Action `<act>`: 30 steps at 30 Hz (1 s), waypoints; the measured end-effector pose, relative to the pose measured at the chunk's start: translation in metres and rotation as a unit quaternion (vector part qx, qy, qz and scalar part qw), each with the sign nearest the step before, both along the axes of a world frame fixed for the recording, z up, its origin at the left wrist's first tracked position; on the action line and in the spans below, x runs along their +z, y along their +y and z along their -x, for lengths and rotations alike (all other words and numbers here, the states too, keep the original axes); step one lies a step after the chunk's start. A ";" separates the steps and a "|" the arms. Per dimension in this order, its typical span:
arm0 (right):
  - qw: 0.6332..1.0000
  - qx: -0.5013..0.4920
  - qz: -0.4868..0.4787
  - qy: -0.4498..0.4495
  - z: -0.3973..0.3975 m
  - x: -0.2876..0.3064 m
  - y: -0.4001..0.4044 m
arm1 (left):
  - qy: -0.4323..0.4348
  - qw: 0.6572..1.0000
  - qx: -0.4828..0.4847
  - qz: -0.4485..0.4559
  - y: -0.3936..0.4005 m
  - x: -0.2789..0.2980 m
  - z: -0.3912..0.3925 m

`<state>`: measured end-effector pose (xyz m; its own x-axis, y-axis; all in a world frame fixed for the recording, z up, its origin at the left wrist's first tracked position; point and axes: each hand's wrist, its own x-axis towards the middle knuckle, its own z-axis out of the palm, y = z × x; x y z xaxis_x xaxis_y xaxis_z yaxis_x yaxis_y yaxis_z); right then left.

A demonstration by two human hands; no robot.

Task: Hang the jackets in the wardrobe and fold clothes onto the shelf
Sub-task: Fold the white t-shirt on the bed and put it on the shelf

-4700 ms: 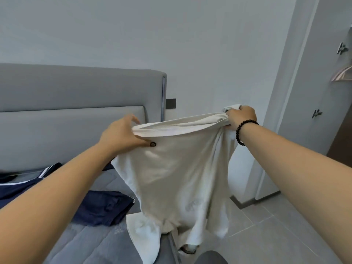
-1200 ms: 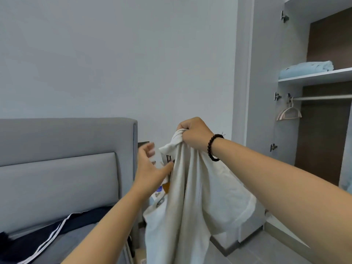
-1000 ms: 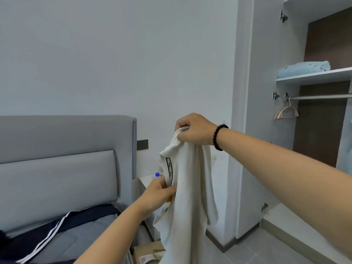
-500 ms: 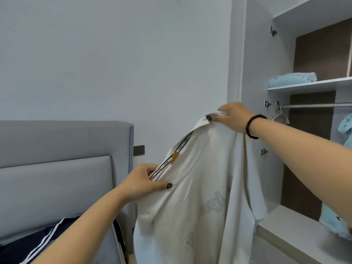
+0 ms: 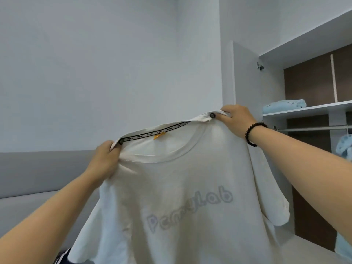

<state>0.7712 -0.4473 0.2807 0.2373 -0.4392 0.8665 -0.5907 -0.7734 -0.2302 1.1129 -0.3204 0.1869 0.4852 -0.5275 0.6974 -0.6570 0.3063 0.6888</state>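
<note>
A white T-shirt point(image 5: 181, 197) with pale lettering on the chest hangs spread out in front of me, its printed side toward me and its neck opening at the top. My left hand point(image 5: 103, 161) grips the left shoulder beside the collar. My right hand point(image 5: 235, 119), with a dark bead bracelet on its wrist, pinches the right shoulder, held higher than the left. The shirt's lower part runs out of the frame. The open wardrobe point(image 5: 245, 82) stands at the right, behind the shirt.
A folded light-blue garment point(image 5: 283, 105) lies on the wardrobe shelf point(image 5: 323, 108). Below it runs a hanging rail point(image 5: 312, 128) with a light-blue garment point(image 5: 343, 147) on it. A grey padded headboard point(image 5: 38, 172) is at the left, with dark clothing point(image 5: 62, 256) low by the shirt.
The bunched shirt has been opened out: my left hand moved from the collar to the left shoulder, and both hands lifted and spread it flat. The view has tilted upward.
</note>
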 end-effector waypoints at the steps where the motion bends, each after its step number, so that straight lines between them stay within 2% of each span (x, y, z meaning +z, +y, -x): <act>1: 1.000 0.001 0.009 -0.008 0.000 0.003 0.005 | -0.017 0.999 0.022 0.027 0.009 0.007 0.002; 4: 0.998 -0.016 0.048 -0.029 0.004 0.021 0.020 | -0.134 0.987 0.046 0.078 0.049 0.033 -0.002; 6: 0.996 -0.039 0.072 -0.047 0.015 0.034 0.030 | -0.235 0.969 0.063 0.040 0.080 0.057 -0.008; 8: 0.993 -0.040 0.087 -0.068 0.023 0.047 0.044 | -0.324 0.936 0.135 0.010 0.110 0.083 -0.014; 10: 0.992 -0.017 0.093 -0.081 0.022 0.057 0.063 | -0.356 0.913 0.197 0.018 0.137 0.106 -0.015; 13: 0.991 0.051 0.089 -0.091 0.010 0.066 0.089 | -0.334 0.911 0.238 0.048 0.169 0.132 -0.020; 15: 0.983 0.131 0.041 -0.126 -0.002 0.068 0.106 | -0.295 0.916 0.263 0.072 0.188 0.143 -0.022; 18: 0.934 0.292 -0.099 -0.180 -0.021 0.067 0.136 | -0.227 0.927 0.275 0.115 0.217 0.155 -0.025; 20: 0.904 0.353 -0.148 -0.192 -0.032 0.070 0.154 | -0.211 0.929 0.260 0.158 0.240 0.162 -0.029; 25: 0.867 0.415 -0.107 -0.255 -0.055 0.080 0.202 | -0.202 0.902 0.283 0.254 0.308 0.178 -0.031; 28: 0.825 0.480 -0.154 -0.256 -0.073 0.074 0.221 | -0.207 0.888 0.301 0.279 0.326 0.178 -0.029; 30: 0.817 0.490 -0.190 -0.237 -0.089 0.061 0.225 | -0.196 0.899 0.302 0.250 0.331 0.169 -0.031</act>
